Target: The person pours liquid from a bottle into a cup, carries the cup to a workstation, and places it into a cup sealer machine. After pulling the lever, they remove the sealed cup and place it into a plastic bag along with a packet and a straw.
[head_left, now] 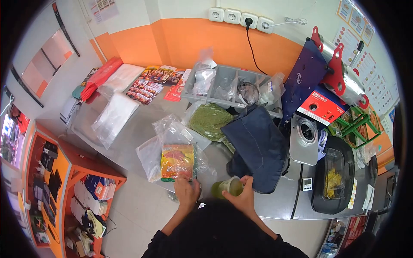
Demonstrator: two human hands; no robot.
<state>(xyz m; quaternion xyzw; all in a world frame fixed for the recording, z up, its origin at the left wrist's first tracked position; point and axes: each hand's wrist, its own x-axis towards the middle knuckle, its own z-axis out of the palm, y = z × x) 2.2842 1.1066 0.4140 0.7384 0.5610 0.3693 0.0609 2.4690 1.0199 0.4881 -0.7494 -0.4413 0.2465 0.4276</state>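
My right hand [243,194] is wrapped round a clear plastic cup [231,187] with green contents, tilted at the table's front edge. My left hand [187,192] is closed at the lower edge of a yellow and red packet [177,160]; its fingertips are slightly blurred and overlap that edge. Clear plastic bags [167,129] lie around and behind the packet. Farther back sits a clear bag of green material [210,120]. A dark blue folded cloth [251,144] lies to its right, behind the cup.
A grey divided tray [219,84] with plastic-wrapped items stands by the wall. At the right are a machine with steel cylinders [348,81], a small timer [306,184] and a black tray [320,195] bearing a container of yellow food. Leaflets [146,88] and plastic sheets [115,118] lie at left.
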